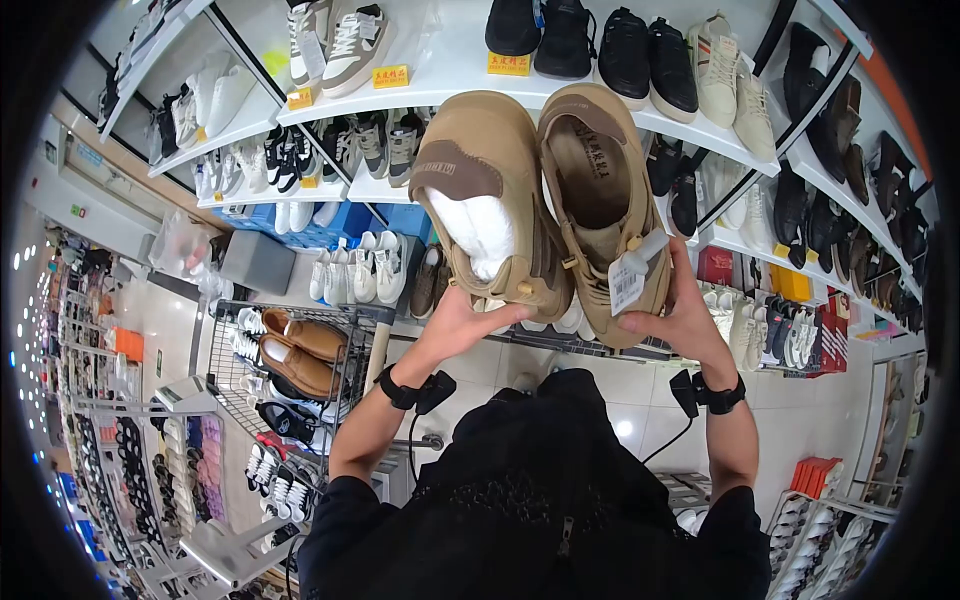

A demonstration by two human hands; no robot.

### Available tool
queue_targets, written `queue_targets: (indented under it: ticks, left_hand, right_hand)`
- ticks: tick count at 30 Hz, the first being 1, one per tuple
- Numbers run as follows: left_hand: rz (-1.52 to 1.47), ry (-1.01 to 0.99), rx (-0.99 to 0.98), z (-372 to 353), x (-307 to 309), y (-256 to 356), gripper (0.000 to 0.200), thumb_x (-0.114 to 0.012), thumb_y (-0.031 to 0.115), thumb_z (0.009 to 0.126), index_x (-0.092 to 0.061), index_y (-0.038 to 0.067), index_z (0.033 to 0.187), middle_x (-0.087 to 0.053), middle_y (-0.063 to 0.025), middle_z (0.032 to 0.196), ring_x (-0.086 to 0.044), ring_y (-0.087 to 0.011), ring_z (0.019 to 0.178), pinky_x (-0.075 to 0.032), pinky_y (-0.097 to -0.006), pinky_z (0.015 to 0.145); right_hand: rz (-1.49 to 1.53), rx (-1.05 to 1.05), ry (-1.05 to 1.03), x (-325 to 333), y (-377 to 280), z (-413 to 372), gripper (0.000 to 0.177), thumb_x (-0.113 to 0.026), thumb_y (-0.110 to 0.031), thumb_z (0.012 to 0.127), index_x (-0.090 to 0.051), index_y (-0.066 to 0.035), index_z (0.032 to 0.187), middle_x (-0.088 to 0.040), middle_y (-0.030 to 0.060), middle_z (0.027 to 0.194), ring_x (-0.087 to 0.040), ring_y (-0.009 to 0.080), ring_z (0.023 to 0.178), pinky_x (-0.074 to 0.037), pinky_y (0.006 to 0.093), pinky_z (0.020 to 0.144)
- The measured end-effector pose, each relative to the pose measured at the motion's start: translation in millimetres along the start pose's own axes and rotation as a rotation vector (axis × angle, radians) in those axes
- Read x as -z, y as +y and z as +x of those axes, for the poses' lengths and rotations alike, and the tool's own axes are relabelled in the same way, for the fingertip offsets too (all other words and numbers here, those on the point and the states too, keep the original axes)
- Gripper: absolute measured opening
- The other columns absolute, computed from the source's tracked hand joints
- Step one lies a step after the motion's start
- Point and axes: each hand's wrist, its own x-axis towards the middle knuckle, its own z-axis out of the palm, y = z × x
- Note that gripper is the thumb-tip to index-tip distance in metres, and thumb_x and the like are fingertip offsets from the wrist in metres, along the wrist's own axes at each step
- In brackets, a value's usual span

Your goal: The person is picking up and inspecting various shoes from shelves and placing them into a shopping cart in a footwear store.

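A pair of tan shoes is held up side by side in front of the shelves, toes toward me. My left hand [468,326] grips the left tan shoe [535,190] by its toe end; white paper stuffing [475,232] shows in its opening. At the toe of the right tan shoe [610,265], my right hand [685,320] is closed with the thumb on top. That shoe's insole is bare, with dark lettering. A white barcode tag [626,283] hangs from it near my right thumb. The fingers beneath both shoes are mostly hidden.
White shelves [440,82] with sneakers, black shoes [672,65] and yellow label cards [390,76] curve ahead. At my left stands a wire shopping cart [235,385] holding brown shoes [305,350]. A grey box [257,262] sits beyond it. More shoe racks line both sides.
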Motion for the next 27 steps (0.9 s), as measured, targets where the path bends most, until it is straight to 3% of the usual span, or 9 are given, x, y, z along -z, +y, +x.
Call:
queue_targets:
  ticks: [4, 6, 13, 19, 21, 25, 27]
  left_hand:
    - [0.213, 0.033, -0.04, -1, 2, -3, 0.052, -0.078, 0.01, 0.086, -0.053, -0.003, 0.129, -0.062, -0.0099, 0.123, -0.058, -0.0169, 0.115, -0.048, -0.0335, 0.098]
    - [0.303, -0.112, -0.043, -2, 0, 16, 0.051, -0.078, 0.01, 0.086, -0.054, -0.003, 0.129, -0.063, -0.0091, 0.123, -0.058, -0.0167, 0.115, -0.047, -0.0345, 0.099]
    - [0.165, -0.086, 0.031, -13, -2, 29, 0.055, -0.079, 0.012, 0.085, -0.052, -0.002, 0.131, -0.063, -0.0096, 0.123, -0.06, -0.0173, 0.113, -0.047, -0.0351, 0.1]
    - [0.108, -0.045, 0.079, -20, -1, 17, 0.075, -0.078, 0.018, 0.088, -0.032, -0.005, 0.143, -0.059, -0.0155, 0.129, -0.061, -0.021, 0.117, -0.048, -0.0361, 0.101]
    - [0.045, 0.002, -0.009, -23, -3, 15, 0.082, -0.077, 0.018, 0.088, -0.023, -0.005, 0.146, -0.053, -0.0179, 0.137, -0.06, -0.0238, 0.12, -0.049, -0.0372, 0.102]
    - [-0.012, 0.01, -0.009, -23, -2, 12, 0.084, -0.077, 0.017, 0.089, -0.02, -0.005, 0.147, -0.047, -0.0191, 0.142, -0.059, -0.025, 0.121, -0.048, -0.0379, 0.103]
    - [0.033, -0.028, 0.027, -21, 1, 9, 0.089, -0.077, 0.018, 0.088, -0.015, -0.004, 0.149, -0.051, -0.0187, 0.138, -0.06, -0.0249, 0.121, -0.048, -0.0381, 0.103]
  right_hand:
    - [-0.01, -0.028, 0.009, -2, -8, -2, 0.103, -0.091, -0.014, 0.071, -0.023, -0.002, 0.148, -0.046, 0.0115, 0.139, -0.044, 0.0176, 0.129, -0.036, 0.0338, 0.11]
    - [-0.097, -0.039, 0.003, -2, -14, -3, 0.102, -0.09, -0.014, 0.072, -0.023, -0.001, 0.148, -0.045, 0.0121, 0.14, -0.043, 0.0178, 0.13, -0.036, 0.0334, 0.11]
    - [-0.028, -0.016, -0.034, -4, -14, -5, 0.103, -0.089, -0.014, 0.073, -0.022, 0.001, 0.149, -0.044, 0.0132, 0.141, -0.044, 0.0179, 0.128, -0.037, 0.033, 0.109]
    - [-0.086, 0.012, -0.046, -11, -20, -2, 0.093, -0.085, -0.013, 0.077, -0.025, 0.002, 0.147, -0.049, 0.0139, 0.136, -0.048, 0.0183, 0.124, -0.042, 0.0335, 0.105]
    - [-0.084, -0.008, -0.023, -16, -28, -3, 0.088, -0.082, -0.012, 0.079, -0.026, 0.002, 0.146, -0.051, 0.014, 0.132, -0.052, 0.0183, 0.119, -0.049, 0.0331, 0.095]
    - [-0.127, -0.019, -0.029, -14, -26, -3, 0.084, -0.08, -0.01, 0.081, -0.026, 0.001, 0.146, -0.051, 0.014, 0.131, -0.055, 0.0176, 0.113, -0.055, 0.0309, 0.083]
    - [-0.186, 0.113, -0.036, -13, -19, -1, 0.083, -0.078, -0.009, 0.083, -0.026, 0.0, 0.146, -0.052, 0.0136, 0.131, -0.057, 0.0171, 0.109, -0.056, 0.0294, 0.075]
